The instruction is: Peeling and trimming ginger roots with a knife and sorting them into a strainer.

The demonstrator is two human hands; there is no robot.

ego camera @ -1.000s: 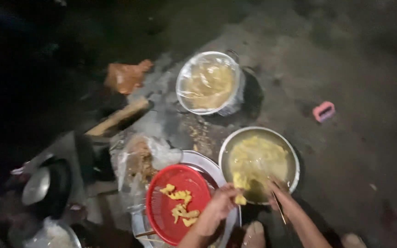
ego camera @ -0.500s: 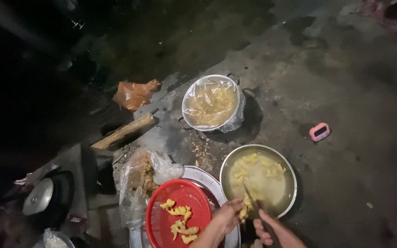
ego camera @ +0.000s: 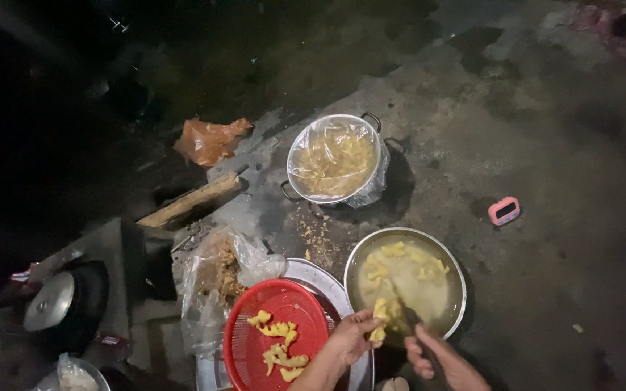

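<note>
Left hand (ego camera: pixel 353 339) grips yellow piece (ego camera: pixel 380 322); right hand (ego camera: pixel 429 355) seemingly holds knife (ego camera: pixel 406 313).

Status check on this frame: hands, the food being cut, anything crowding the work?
Left hand holds yellow food piece over metal bowl. Right hand grips knife. Red strainer close left; nothing blocking.

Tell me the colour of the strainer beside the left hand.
Red; the strainer shows best in the head view, holding yellow pieces.

red strainer (ego camera: pixel 277 340) cropped below, left surroundings dark
</note>
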